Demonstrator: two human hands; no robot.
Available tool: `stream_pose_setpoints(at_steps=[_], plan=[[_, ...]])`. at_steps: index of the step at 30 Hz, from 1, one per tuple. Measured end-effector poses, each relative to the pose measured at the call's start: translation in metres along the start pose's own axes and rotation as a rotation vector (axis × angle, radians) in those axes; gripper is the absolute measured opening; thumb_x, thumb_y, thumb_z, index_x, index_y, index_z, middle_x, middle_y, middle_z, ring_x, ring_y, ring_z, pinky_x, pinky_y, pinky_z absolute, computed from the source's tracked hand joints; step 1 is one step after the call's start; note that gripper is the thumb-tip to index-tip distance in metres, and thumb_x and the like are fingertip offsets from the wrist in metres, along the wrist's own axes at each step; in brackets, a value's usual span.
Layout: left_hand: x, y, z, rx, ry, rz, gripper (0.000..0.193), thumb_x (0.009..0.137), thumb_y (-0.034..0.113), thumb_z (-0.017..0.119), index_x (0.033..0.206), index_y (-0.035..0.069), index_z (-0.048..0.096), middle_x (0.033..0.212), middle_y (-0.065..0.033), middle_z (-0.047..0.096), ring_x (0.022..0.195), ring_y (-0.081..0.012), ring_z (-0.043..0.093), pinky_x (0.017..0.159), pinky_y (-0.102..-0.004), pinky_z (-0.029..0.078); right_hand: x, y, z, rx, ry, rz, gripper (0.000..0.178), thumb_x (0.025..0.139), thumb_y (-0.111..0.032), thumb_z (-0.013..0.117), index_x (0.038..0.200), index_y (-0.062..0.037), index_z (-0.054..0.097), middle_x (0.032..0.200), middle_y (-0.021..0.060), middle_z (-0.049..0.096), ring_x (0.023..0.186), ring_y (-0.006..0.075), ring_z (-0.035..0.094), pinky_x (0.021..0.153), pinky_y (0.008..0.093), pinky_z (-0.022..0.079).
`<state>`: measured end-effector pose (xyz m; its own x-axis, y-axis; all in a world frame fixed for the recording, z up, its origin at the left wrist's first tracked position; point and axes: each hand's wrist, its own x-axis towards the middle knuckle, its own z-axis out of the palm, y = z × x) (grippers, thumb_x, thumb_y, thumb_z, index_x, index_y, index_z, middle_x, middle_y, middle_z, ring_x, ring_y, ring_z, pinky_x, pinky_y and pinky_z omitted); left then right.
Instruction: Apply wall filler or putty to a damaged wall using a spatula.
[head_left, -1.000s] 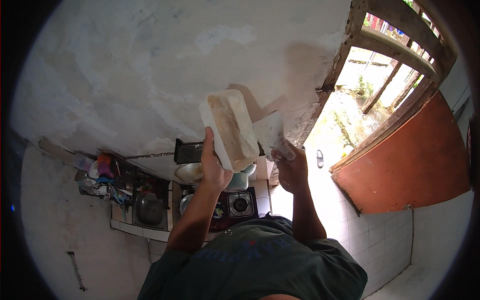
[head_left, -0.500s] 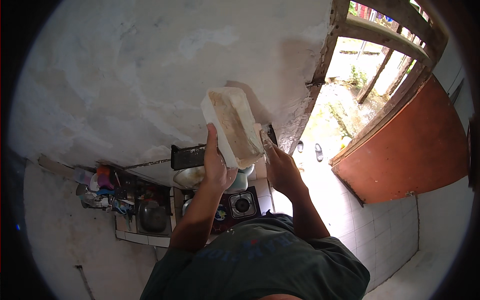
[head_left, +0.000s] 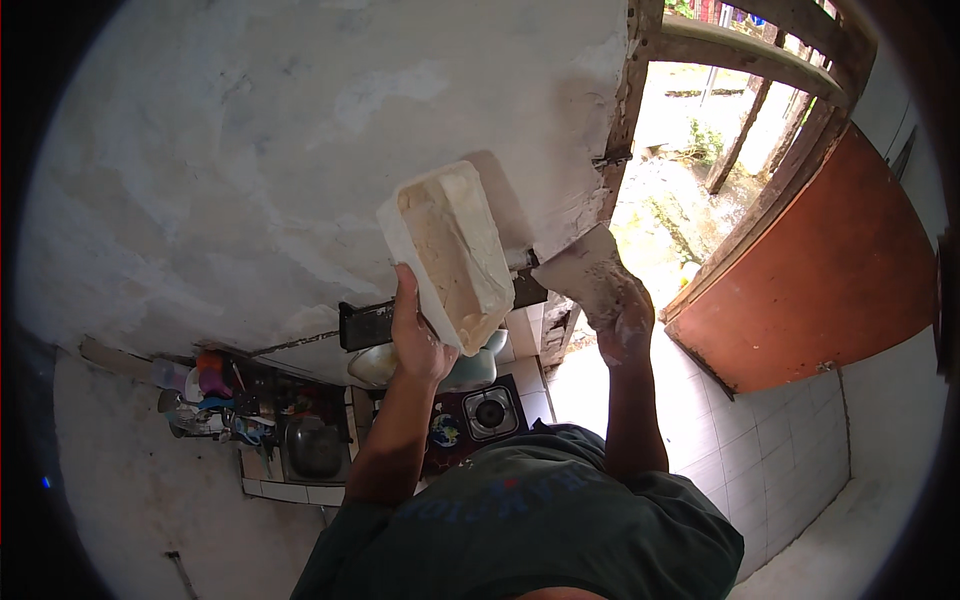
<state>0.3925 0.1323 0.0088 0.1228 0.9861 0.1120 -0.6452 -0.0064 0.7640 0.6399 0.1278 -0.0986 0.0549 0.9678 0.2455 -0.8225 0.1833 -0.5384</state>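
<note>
"Tray [head_left: 398, 228], white and oblong: where is it sitting in the head view?"

"It is resting in the left hand [head_left: 422, 345], just left of the middle, in front of the wall [head_left: 250, 150]. The thumb is pressing against its left side; the other fingers, mostly hidden, are seemingly supporting it from beneath."

"Why that way?"

"Probably the palm is tipping the open side so that the pale paste [head_left: 440, 250] is facing the right hand [head_left: 628, 325]."

"And those fingers?"

"They are grasping a broad, smeared scraper [head_left: 585, 270], right of the tray and apart from it; I cannot tell how each one is curling."

"The room?"

"Patchy wall is filling the far left, a stove [head_left: 490, 410] and sink [head_left: 315, 445] are standing nearer, and an orange-brown door [head_left: 810, 290] is hanging open rightward above tiled floor [head_left: 730, 450]."
</note>
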Motion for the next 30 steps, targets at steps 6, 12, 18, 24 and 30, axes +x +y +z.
stream_pose_setpoints(at_steps=[6, 12, 18, 24, 30], plan=[[-0.001, -0.008, -0.006, 0.024, -0.041, 0.025, 0.068, 0.102, 0.054, 0.034, 0.146, 0.003, 0.030, 0.138, -0.0143, 0.048, 0.125, -0.0262, 0.051, 0.104, -0.0412, 0.043, -0.016, 0.012, 0.028, -0.183, 0.350, -0.105, 0.034, 0.100, -0.019, 0.049, 0.125, 0.0052, 0.052, 0.119, 0.0180, 0.060, 0.108, 0.0268, 0.063, 0.091, 0.0411, 0.054], [-0.006, -0.030, -0.021, 0.110, -0.038, -0.017, 0.068, 0.102, 0.055, 0.032, 0.147, 0.003, 0.029, 0.139, -0.0136, 0.048, 0.126, -0.0274, 0.051, 0.104, -0.0426, 0.043, -0.012, 0.011, 0.058, -0.636, 0.229, -0.173, 0.022, 0.092, -0.008, 0.051, 0.105, 0.0059, 0.062, 0.094, 0.0102, 0.066, 0.087, 0.0158, 0.063, 0.078, 0.0296, 0.051], [-0.011, -0.044, -0.038, 0.094, 0.002, -0.074, 0.067, 0.102, 0.053, 0.032, 0.146, 0.004, 0.031, 0.138, -0.0137, 0.049, 0.126, -0.0269, 0.051, 0.104, -0.0415, 0.042, -0.010, 0.026, 0.064, -0.698, 0.197, -0.074, 0.015, 0.085, -0.002, 0.055, 0.096, 0.0047, 0.063, 0.086, 0.0048, 0.064, 0.077, 0.0093, 0.059, 0.069, 0.0261, 0.048], [-0.011, -0.042, -0.033, 0.100, 0.008, -0.202, 0.064, 0.103, 0.051, 0.032, 0.145, 0.004, 0.033, 0.137, -0.0138, 0.050, 0.126, -0.0275, 0.051, 0.105, -0.0422, 0.042, -0.003, 0.049, 0.034, -0.675, 0.272, -0.017, 0.019, 0.089, -0.011, 0.061, 0.097, 0.0060, 0.065, 0.081, 0.0057, 0.066, 0.071, 0.0104, 0.062, 0.065, 0.0262, 0.049], [-0.005, -0.037, -0.025, 0.016, 0.039, -0.227, 0.064, 0.102, 0.052, 0.034, 0.144, 0.003, 0.036, 0.138, -0.0132, 0.050, 0.126, -0.0266, 0.050, 0.107, -0.0420, 0.040, -0.002, 0.040, 0.040, -0.774, 0.171, 0.026, 0.021, 0.090, -0.012, 0.060, 0.099, 0.0064, 0.065, 0.081, 0.0075, 0.067, 0.068, 0.0133, 0.063, 0.064, 0.0289, 0.051]])
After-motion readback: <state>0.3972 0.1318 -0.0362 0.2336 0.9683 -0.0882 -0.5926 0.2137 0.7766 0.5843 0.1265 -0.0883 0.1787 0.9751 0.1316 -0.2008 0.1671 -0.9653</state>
